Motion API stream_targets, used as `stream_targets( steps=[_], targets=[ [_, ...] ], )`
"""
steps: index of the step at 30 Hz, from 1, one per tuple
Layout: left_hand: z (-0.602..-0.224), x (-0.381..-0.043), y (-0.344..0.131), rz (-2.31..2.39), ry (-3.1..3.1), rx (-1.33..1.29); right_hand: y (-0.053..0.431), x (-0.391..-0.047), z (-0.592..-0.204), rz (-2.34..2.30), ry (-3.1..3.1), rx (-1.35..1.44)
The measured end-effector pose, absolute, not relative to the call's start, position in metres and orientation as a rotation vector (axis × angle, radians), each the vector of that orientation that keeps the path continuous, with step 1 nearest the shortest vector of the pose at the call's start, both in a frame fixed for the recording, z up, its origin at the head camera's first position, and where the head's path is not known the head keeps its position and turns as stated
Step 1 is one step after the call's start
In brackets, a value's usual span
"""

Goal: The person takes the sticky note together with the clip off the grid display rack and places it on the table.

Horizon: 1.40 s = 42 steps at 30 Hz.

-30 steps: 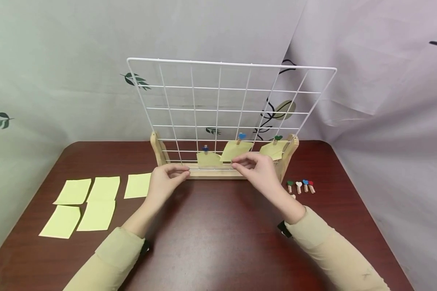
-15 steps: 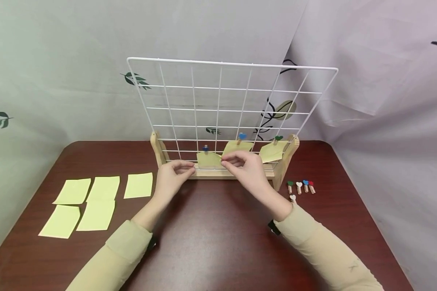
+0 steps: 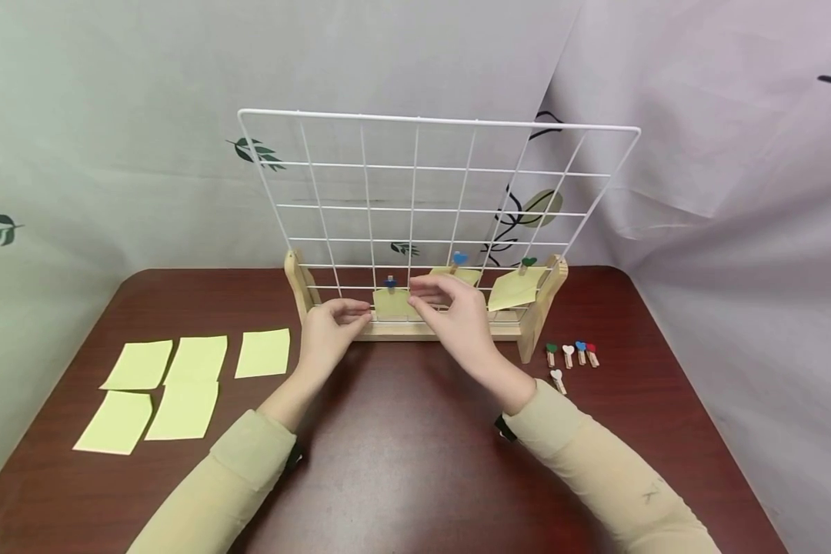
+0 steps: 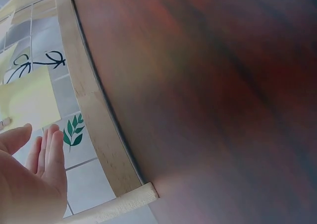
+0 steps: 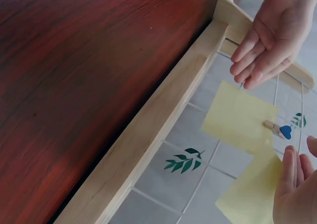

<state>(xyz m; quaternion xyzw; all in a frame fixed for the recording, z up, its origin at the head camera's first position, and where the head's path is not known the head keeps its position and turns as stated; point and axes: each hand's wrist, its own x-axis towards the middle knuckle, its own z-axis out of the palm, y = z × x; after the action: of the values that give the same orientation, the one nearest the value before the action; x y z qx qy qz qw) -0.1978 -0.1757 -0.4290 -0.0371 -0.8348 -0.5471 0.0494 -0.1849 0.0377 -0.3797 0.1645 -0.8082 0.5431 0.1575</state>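
A white wire grid (image 3: 415, 165) stands in a wooden base (image 3: 408, 332), with yellow paper notes clipped low on it. My left hand (image 3: 324, 332) has its fingertips by the left edge of the leftmost note (image 3: 391, 302), which a dark blue heart clothespin (image 5: 277, 129) holds. In the left wrist view its thumb and straight fingers are apart. My right hand (image 3: 457, 319) is at that note's right side, fingers loosely extended, and partly covers the middle note (image 3: 465, 275) under a light blue heart clothespin (image 3: 459, 258). A green heart clothespin (image 3: 528, 262) holds the right note (image 3: 518, 288).
Several loose yellow notes (image 3: 263, 354) lie on the left of the dark red table (image 3: 415, 462). To the right are several small heart clothespins, among them a white one (image 3: 558, 381) and a red one (image 3: 592, 354). A patterned cloth (image 3: 145, 115) hangs behind.
My right hand has moved left from the middle note to the right side of the dark blue clothespin's note. My left hand has shifted slightly right, toward the same note.
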Motion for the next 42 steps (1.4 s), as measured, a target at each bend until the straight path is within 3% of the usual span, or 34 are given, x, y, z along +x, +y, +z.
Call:
stream_targets(
  steps=[42],
  targets=[
    [-0.428,-0.203,-0.168,-1.357,-2.632,-0.179,0.009,-0.187,-0.377,1.345,-2.404,0.383]
  ],
)
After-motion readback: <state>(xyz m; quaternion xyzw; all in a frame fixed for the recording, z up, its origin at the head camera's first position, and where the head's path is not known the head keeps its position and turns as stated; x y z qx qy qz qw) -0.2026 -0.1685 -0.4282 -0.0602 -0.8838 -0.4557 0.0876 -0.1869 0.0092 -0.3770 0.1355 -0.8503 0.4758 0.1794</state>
